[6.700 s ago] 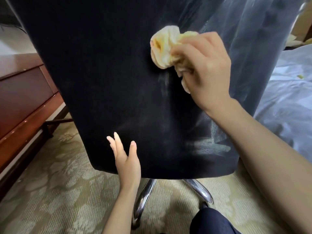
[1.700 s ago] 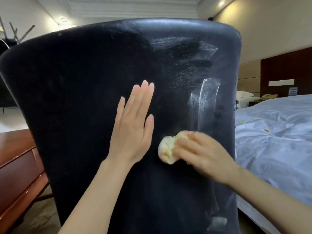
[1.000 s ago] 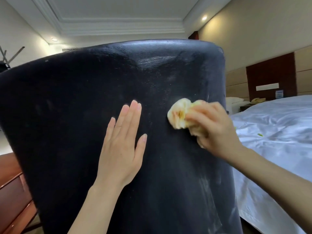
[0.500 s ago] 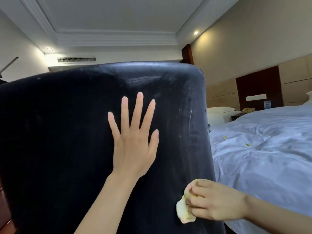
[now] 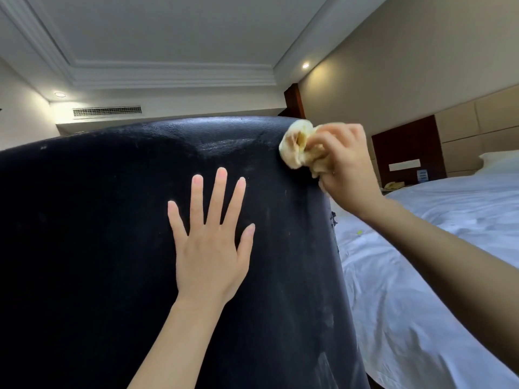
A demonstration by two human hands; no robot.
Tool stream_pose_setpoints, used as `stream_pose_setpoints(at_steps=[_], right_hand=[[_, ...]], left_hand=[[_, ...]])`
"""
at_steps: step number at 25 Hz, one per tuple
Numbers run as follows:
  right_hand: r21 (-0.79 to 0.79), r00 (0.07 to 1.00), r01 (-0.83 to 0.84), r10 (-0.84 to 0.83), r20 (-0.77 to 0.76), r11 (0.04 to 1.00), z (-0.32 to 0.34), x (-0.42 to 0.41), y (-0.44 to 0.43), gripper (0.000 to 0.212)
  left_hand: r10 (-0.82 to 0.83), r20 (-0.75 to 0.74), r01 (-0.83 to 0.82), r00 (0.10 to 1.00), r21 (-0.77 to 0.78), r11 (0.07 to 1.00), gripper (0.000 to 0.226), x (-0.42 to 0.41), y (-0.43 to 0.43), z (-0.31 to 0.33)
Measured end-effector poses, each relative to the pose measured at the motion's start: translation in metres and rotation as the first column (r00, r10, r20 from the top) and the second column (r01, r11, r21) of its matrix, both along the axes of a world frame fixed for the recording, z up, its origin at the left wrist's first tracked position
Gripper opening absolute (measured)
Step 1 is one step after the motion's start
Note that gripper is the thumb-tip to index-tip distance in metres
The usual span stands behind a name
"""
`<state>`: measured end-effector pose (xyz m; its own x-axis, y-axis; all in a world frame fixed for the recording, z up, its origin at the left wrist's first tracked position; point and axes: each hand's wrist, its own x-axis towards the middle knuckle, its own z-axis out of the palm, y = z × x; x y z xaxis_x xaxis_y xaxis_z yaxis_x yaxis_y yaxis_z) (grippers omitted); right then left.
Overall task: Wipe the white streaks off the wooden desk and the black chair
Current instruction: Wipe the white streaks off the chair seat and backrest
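The black chair (image 5: 98, 248) fills the left and centre of the view. Its tall backrest stands upright, long axis vertical, with the rounded top edge running across below the ceiling. Just right of it lies a bed (image 5: 449, 262) with rumpled white sheets, and a dark headboard (image 5: 407, 144) and a pillow (image 5: 500, 158) beyond. The left hand (image 5: 210, 254) lies flat against the middle of the backrest, fingers straight and spread. The right hand (image 5: 346, 175) is at the backrest's top right corner, fingers curled round a crumpled yellowish cloth (image 5: 295, 147) pressed on the leather there. Faint white streaks (image 5: 323, 363) show near the backrest's lower right edge.
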<state>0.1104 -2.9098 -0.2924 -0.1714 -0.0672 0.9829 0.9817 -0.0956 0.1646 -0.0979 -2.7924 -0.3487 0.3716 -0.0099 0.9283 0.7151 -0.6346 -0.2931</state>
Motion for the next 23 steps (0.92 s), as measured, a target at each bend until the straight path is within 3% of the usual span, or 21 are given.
stream_pose_setpoints(at_steps=[5,9,16,23], right_hand=[[-0.002,0.912,-0.306,0.293,-0.287,0.952,0.001,-0.016,0.001,0.034],[0.007,0.822,-0.444,0.411,-0.394,0.896,0.006,-0.022,-0.01,0.029],[-0.054,0.882,-0.413,0.385,-0.27,0.909,0.005,-0.044,-0.017,0.032],[-0.066,0.995,-0.058,0.063,0.072,0.996,-0.003,-0.085,-0.008,0.027]], left_hand=[[-0.022,0.009,0.022,1.0,-0.01,1.0,0.064,0.001,-0.001,0.002],[-0.073,0.036,0.074,0.997,-0.026,0.997,0.062,0.0,-0.006,0.0],[-0.135,0.121,0.14,0.984,-0.042,0.989,0.06,-0.008,-0.012,0.002],[-0.071,0.218,0.098,0.973,-0.113,0.989,0.063,-0.028,0.0,0.0]])
